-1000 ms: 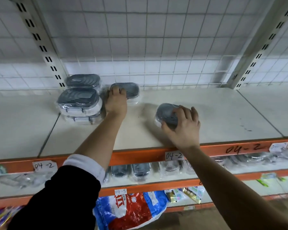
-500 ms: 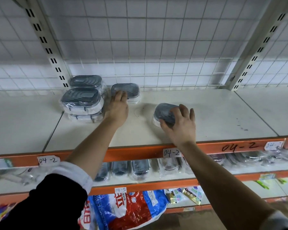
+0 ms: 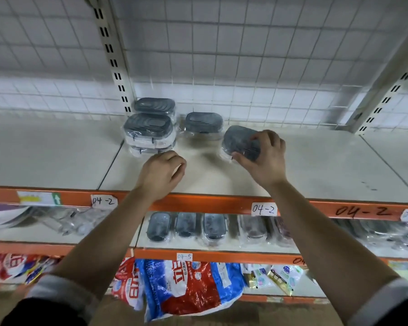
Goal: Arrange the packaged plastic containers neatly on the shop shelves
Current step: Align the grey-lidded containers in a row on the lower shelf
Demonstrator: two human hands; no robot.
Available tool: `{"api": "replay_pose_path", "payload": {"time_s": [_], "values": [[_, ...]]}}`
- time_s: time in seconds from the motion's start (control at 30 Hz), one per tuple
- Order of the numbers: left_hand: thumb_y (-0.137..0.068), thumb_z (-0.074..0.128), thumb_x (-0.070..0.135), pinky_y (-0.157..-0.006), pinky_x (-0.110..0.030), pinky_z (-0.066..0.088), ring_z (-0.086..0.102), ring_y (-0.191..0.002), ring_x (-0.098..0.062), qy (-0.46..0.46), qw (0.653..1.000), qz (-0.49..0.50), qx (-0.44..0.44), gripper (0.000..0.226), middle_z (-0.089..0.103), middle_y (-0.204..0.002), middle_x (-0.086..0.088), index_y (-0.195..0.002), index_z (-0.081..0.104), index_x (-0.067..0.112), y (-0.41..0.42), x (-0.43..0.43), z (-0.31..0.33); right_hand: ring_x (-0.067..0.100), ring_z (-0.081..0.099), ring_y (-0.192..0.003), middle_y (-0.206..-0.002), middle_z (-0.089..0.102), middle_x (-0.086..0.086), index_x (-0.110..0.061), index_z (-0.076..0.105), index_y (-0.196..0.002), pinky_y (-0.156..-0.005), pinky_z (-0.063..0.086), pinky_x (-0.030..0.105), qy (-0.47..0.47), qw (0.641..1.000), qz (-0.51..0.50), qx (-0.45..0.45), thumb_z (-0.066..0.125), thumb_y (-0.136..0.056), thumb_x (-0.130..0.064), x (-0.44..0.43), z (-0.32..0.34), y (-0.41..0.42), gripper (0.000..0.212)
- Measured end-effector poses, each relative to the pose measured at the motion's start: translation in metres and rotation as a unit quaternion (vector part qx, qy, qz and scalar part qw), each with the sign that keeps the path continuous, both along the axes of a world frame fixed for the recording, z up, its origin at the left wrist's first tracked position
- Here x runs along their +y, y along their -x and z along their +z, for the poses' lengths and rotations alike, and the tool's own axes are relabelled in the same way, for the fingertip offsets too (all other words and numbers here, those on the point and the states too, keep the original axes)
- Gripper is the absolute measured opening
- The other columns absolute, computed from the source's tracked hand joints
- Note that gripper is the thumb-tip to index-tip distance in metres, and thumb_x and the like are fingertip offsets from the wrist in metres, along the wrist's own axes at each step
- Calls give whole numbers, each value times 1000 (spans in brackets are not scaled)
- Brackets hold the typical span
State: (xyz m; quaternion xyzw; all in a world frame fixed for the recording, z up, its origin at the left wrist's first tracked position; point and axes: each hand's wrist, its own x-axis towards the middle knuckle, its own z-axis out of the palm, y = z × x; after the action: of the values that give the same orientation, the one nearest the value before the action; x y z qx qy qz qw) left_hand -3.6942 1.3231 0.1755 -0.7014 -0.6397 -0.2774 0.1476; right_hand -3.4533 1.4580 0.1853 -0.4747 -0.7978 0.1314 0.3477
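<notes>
A wrapped container with a grey lid (image 3: 239, 142) is tilted just above the top shelf (image 3: 316, 165), and my right hand (image 3: 265, 158) grips its right side. A single wrapped container (image 3: 203, 124) sits at the back of the shelf. To its left stand two stacks of the same containers, one in front (image 3: 149, 132) and one behind (image 3: 154, 106). My left hand (image 3: 161, 176) hovers near the shelf's front, fingers loosely curled, holding nothing, just in front of the near stack.
A slotted upright post (image 3: 112, 55) rises behind the stacks and another (image 3: 386, 90) at the right. A wire grid backs the shelf. The lower shelf (image 3: 210, 249) holds several more wrapped containers. Red and blue bags (image 3: 184, 285) lie below.
My left hand let go of the back container and pulled toward the shelf's front. My right hand lifted its container and carried it back and left, toward the single one.
</notes>
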Motion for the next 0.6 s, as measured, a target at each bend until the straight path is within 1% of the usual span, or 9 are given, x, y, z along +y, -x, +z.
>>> {"api": "replay_pose_path", "payload": {"time_s": [0.1, 0.17, 0.23, 0.3, 0.37, 0.43, 0.5, 0.53, 0.6], "values": [[-88, 49, 20, -60, -32, 53, 63, -65, -27, -33, 999, 16, 7, 25, 66, -75, -5, -78, 70, 10, -4, -2, -3, 35, 40, -120, -127, 51, 13, -12, 55, -113, -102, 33, 39, -12, 999, 41, -14, 77, -71, -52, 13, 11, 33, 62], [-87, 47, 22, -61, -31, 51, 62, -63, -26, -44, 998, 35, 19, 28, 66, -73, -5, -77, 70, 10, -6, -2, -5, 34, 42, -119, -125, 52, 12, -12, 56, -112, -102, 33, 38, -11, 998, 57, -4, 77, -72, -51, 22, 17, 55, 59], [-86, 48, 21, -63, -32, 51, 62, -64, -26, -57, 997, 55, 12, 26, 65, -73, -5, -76, 70, 11, -6, -3, -4, 34, 43, -117, -123, 52, 11, -12, 56, -111, -99, 34, 35, -8, 998, 68, 6, 78, -73, -47, 31, 22, 77, 57], [-86, 50, 20, -64, -33, 51, 62, -65, -26, -62, 996, 60, 12, 23, 64, -73, -5, -76, 69, 12, -6, -2, -3, 35, 42, -118, -123, 52, 13, -10, 56, -110, -99, 36, 38, -9, 997, 74, 5, 79, -73, -45, 40, 26, 94, 56], [-86, 53, 19, -64, -33, 49, 61, -66, -26, -64, 996, 62, 19, 19, 63, -73, -5, -76, 68, 12, -4, 0, -3, 36, 39, -124, -132, 47, 15, -9, 55, -113, -103, 37, 41, -11, 997, 76, -1, 79, -75, -44, 48, 29, 109, 57], [-86, 55, 19, -64, -33, 47, 60, -66, -27, -74, 995, 60, 29, 16, 63, -73, -5, -78, 67, 13, -3, 0, -4, 38, 39, -126, -139, 39, 18, -6, 55, -115, -103, 38, 41, -23, 997, 72, 12, 78, -77, -41, 54, 29, 120, 56], [-86, 57, 18, -64, -32, 46, 60, -65, -25, -88, 994, 55, 42, 13, 63, -74, -4, -79, 68, 14, -2, 0, -7, 38, 45, -120, -135, 39, 19, -2, 55, -113, -99, 44, 41, -39, 997, 66, 29, 77, -79, -37, 58, 27, 128, 54], [-86, 58, 18, -63, -32, 46, 59, -64, -24, -94, 993, 52, 46, 12, 63, -73, -3, -79, 68, 15, -1, 1, -8, 36, 47, -117, -132, 40, 19, -2, 55, -113, -99, 44, 41, -39, 996, 72, 24, 76, -80, -36, 60, 25, 132, 52], [-87, 58, 18, -63, -33, 46, 59, -64, -24, -99, 993, 50, 46, 13, 63, -73, -3, -79, 68, 15, -1, 1, -9, 32, 47, -120, -130, 45, 14, -7, 58, -117, -103, 40, 43, -34, 995, 88, -19, 73, -83, -37, 64, 20, 137, 47]]}}
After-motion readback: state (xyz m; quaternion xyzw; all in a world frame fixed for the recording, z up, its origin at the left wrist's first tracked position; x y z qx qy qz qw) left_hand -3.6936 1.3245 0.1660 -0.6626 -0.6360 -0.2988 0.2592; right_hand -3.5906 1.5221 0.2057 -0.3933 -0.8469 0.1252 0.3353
